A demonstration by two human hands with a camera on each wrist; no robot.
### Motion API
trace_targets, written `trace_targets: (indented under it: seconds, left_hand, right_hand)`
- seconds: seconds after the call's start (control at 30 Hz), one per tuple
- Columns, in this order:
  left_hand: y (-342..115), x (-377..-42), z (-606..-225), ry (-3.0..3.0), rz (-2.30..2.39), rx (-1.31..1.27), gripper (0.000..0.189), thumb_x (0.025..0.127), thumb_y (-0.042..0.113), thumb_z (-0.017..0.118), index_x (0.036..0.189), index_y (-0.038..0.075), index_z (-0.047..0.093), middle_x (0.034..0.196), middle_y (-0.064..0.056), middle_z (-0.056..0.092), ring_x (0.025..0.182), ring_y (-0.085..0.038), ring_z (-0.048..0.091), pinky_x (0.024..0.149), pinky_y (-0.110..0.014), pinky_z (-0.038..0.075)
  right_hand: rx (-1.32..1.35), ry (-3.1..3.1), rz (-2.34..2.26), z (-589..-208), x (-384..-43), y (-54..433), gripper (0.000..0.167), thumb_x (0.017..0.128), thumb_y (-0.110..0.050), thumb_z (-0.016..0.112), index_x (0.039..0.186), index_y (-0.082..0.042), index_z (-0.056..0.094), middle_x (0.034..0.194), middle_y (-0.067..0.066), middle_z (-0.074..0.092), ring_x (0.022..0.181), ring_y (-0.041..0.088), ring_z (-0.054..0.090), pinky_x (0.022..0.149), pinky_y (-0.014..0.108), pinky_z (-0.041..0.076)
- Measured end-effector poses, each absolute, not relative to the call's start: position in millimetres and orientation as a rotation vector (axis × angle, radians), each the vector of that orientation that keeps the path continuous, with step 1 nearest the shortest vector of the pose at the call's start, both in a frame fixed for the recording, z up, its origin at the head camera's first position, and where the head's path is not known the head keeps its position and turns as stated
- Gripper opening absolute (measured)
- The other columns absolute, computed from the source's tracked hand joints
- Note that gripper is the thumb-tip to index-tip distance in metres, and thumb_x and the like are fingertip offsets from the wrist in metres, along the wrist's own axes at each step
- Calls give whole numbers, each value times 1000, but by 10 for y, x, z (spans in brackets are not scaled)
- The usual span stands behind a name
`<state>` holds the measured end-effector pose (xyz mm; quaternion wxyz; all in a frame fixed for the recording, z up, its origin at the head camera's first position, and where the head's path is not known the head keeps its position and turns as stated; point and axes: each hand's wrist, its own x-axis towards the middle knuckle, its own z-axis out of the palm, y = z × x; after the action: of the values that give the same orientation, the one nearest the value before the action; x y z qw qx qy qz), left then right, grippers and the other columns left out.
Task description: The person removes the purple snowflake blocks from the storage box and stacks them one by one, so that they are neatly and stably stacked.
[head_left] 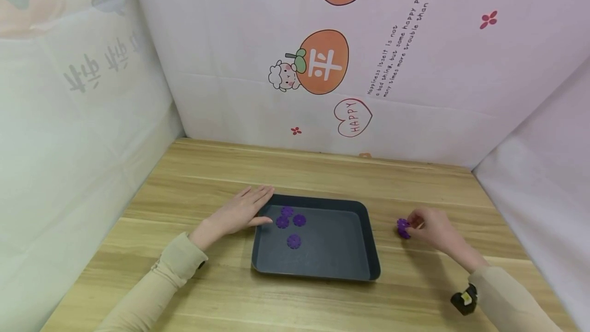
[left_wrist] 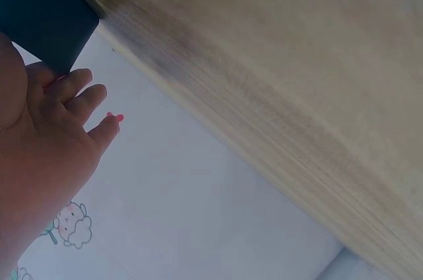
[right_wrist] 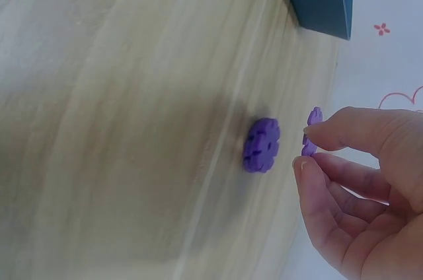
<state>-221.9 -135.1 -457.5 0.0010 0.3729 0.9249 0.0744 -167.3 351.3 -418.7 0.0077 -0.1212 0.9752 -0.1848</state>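
Observation:
A dark grey rectangular tray (head_left: 322,240) lies on the wooden table, with several purple flower-shaped discs (head_left: 294,241) at its left side. My left hand (head_left: 241,210) rests at the tray's upper left corner, fingers straight and thumb reaching over the rim. In the left wrist view the left hand (left_wrist: 59,128) is beside the tray's dark wall (left_wrist: 46,16). To the right of the tray, my right hand (head_left: 430,227) pinches a purple notched disc (right_wrist: 313,121) between thumb and fingertips. Just below it, more purple discs (right_wrist: 262,146) sit on the table, seemingly stacked.
The wooden table (head_left: 221,291) runs back to a white printed cloth wall (head_left: 230,101). White cloth also hangs at the left (head_left: 92,132) and right (head_left: 539,168). A small dark device (head_left: 464,299) is at my right sleeve.

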Motion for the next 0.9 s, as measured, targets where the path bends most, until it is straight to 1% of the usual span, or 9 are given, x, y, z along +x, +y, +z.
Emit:
trace_targets:
  seconds: [0.27, 0.53, 0.73, 0.9]
  left_hand:
    - [-1352, -2220, -4578, 2909, 222, 1179, 80, 99, 56, 47, 157, 5, 25, 163, -13, 28, 151, -29, 30, 125, -52, 25]
    - [-1351, -2228, -4578, 2910, 211, 1182, 80, 100, 56, 47, 157, 4, 25, 163, -14, 28, 151, -30, 30, 125, -53, 25]
    - [-1351, -2222, -4568, 2912, 228, 1198, 80, 99, 54, 50, 156, 3, 27, 163, -15, 29, 151, -31, 31, 124, -53, 26]
    - [-1354, -2223, -4573, 2911, 211, 1180, 80, 100, 55, 48, 157, 4, 25, 163, -14, 28, 151, -31, 29, 125, -53, 25]
  right_hand:
    - [-356, 3057, -556, -4267, -1661, 3589, 15, 77, -6, 78, 86, 2, 69, 79, 9, 71, 70, 15, 64, 58, 20, 50]
    - [-329, 3040, -534, -4306, -1653, 3624, 14, 79, -6, 77, 88, 2, 70, 81, 9, 72, 72, 16, 65, 59, 21, 51]
    - [-299, 3020, -538, -4316, -1644, 3623, 14, 80, -5, 75, 90, 3, 70, 82, 10, 72, 75, 19, 66, 60, 26, 53]
    - [-288, 3018, -534, -4318, -1644, 3614, 14, 80, -6, 75, 91, 3, 70, 83, 11, 73, 75, 20, 67, 60, 28, 54]
